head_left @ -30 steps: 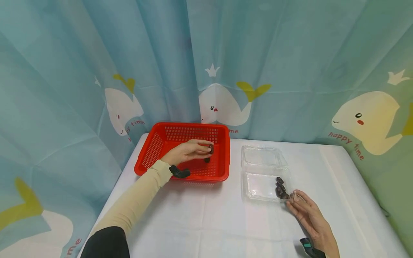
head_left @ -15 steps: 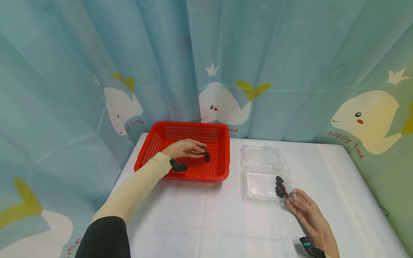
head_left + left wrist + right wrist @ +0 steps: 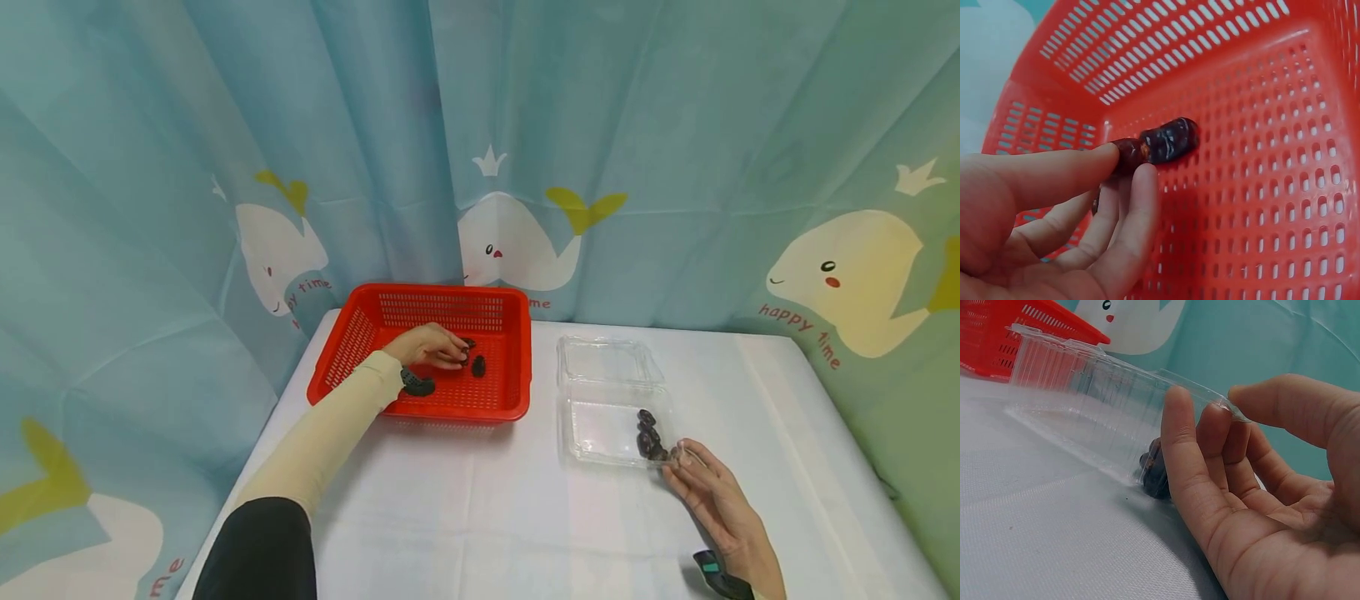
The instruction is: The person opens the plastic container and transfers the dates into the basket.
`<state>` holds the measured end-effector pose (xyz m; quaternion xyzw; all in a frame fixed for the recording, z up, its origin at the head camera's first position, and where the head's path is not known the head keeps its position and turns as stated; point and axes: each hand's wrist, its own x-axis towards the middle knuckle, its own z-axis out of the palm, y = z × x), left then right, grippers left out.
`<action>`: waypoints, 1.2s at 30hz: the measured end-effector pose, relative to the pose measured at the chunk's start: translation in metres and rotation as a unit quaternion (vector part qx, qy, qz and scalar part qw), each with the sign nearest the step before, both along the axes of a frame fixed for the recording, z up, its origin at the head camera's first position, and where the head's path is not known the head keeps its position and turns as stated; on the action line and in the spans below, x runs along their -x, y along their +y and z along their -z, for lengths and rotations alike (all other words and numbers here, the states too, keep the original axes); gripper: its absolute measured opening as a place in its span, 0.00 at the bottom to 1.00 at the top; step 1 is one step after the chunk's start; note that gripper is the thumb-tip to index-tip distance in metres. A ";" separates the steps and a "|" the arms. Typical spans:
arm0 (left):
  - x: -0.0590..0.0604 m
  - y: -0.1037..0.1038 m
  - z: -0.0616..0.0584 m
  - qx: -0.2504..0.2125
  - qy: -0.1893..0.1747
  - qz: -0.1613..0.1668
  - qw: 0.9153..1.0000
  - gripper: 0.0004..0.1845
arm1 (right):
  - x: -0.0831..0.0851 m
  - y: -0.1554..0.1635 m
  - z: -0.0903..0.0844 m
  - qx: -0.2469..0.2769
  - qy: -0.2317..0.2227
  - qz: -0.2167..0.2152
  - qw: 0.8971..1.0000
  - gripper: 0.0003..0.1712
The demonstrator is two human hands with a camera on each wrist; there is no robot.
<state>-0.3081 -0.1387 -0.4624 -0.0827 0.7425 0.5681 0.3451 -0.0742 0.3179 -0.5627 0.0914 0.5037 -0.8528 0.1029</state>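
Note:
In the head view my left hand (image 3: 426,343) reaches down into a red plastic basket (image 3: 519,392). Its thumb and fingers pinch a reddish-brown date (image 3: 1127,156), seen close in the left wrist view. A second, darker date (image 3: 1174,139) lies on the basket floor just beyond the fingertips, and part of another dark piece shows behind the fingers. My right hand (image 3: 720,504) pinches the near right corner of the rim of a clear plastic clamshell box (image 3: 603,417). Several dark dates (image 3: 648,437) lie along the right side inside that box.
The clamshell's lid (image 3: 607,362) lies folded back toward the curtain (image 3: 675,125). A white cloth (image 3: 517,517) covers the table. The basket stands left of the box, close to the curtain.
My left hand has moved slightly left and lower inside the basket, with a date in its fingers. The date on the floor shows more plainly. The right hand stays at the box's corner.

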 end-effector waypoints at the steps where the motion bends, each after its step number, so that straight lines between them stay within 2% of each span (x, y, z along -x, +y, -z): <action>1: 0.000 0.001 0.000 0.005 0.000 0.001 1.000 0.22 | 0.000 0.000 0.000 0.000 -0.001 -0.002 1.000 0.12; 10: 0.000 0.003 0.008 0.015 -0.005 -0.020 1.000 0.21 | -0.001 0.000 0.002 -0.004 -0.002 0.004 1.000 0.13; 17: 0.002 0.006 0.010 0.041 0.007 -0.011 0.999 0.20 | -0.001 0.001 0.002 -0.001 0.007 0.002 1.000 0.13; 27: -0.003 0.012 0.010 0.084 0.024 0.012 0.996 0.17 | 0.001 0.001 0.002 -0.001 0.009 0.000 1.000 0.13; 36: -0.006 0.011 0.009 0.086 0.030 0.027 0.996 0.17 | -0.001 0.001 0.001 -0.007 0.009 -0.002 1.000 0.12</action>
